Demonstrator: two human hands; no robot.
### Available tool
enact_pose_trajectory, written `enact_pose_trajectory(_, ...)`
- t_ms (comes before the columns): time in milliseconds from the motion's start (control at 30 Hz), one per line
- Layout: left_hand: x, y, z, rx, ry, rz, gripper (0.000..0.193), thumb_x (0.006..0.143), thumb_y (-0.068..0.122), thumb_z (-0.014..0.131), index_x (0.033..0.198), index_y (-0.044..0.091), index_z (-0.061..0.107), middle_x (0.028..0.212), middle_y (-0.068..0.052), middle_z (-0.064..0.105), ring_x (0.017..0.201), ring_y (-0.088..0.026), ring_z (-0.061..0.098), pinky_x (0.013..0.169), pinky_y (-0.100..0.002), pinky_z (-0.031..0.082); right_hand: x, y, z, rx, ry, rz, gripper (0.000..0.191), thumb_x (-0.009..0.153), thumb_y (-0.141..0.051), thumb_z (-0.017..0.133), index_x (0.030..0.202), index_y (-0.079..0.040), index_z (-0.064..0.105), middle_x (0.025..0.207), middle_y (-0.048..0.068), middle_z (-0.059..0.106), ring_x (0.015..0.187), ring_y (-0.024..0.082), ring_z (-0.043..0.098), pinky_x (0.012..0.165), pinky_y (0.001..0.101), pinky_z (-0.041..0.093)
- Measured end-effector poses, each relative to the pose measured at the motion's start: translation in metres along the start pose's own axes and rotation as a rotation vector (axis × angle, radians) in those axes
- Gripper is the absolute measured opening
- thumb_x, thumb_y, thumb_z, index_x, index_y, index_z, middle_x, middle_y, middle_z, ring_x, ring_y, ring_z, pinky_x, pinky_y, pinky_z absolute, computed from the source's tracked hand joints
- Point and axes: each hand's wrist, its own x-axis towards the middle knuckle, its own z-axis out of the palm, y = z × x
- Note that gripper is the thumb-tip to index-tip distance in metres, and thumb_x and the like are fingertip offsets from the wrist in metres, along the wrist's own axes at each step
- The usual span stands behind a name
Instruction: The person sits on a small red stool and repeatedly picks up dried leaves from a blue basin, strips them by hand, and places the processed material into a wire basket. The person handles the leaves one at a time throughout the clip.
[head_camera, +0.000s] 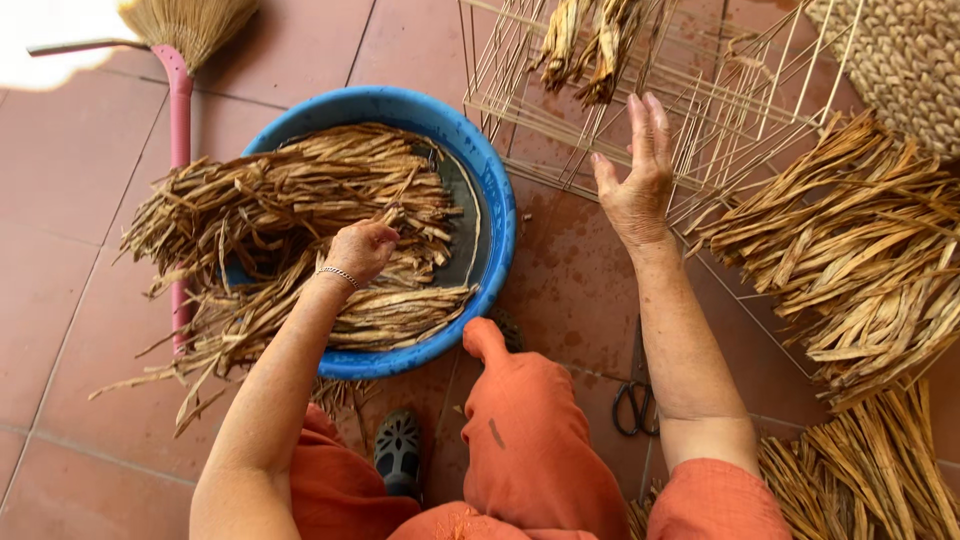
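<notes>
A: Status on the strands?

B: Dried reed strands (300, 215), tan-brown, flat, curled and split at the ends. They lie heaped in one blue plastic basin (490, 175) on the red tile floor (70, 180), with ends spilling over the left rim.

A: Hands?

B: Left hand (362, 248) is down in the heap, fingers closed around a few strands, a thin bracelet on the wrist. Right hand (638, 170) is spread wide and flat, holding nothing, resting at the edge of a wire frame (720, 110).

A: Counts?

B: One basin and one wire frame, with a few strands hanging inside it. One broom (180, 60), pink handle, lying beside the basin's left side. One pair of scissors (635, 405) on the floor by the right forearm. One woven basket (905, 60) at top right. Two more loose piles: one (860, 250) right of the frame, one (870, 470) at bottom right. Strands are too many to count.
</notes>
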Motion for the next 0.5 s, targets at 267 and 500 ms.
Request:
enact_pose_trajectory(267,-0.044,-0.045,0.039,-0.078,0.019,-0.087,0.017,0.089,0.023,0.071,0.1,0.013,0.08,0.091,-0.015,0.077,0.086,-0.033,0.074,0.081,-0.041,0.059,-0.03,-0.014,-0.004,0.113,-0.037,0.088,0.062,0.095,0.002,0.08,0.149,-0.009,0.052,0.149,0.014,0.055,0.118,0.022,0.067,0.09,0.0325,0.062)
enact_pose_trajectory(500,-0.053,-0.082,0.075,-0.087,0.016,-0.173,0.016,0.09,0.02,0.068,0.098,0.016,0.081,0.098,-0.013,0.077,0.092,-0.031,0.074,0.09,-0.039,0.057,-0.07,-0.048,0.043,0.073,-0.414,-0.052,0.017,0.088,-0.011,0.079,0.104,-0.007,0.076,0.099,0.009,0.073,0.094,0.027,0.065,0.084,0.0399,0.055)
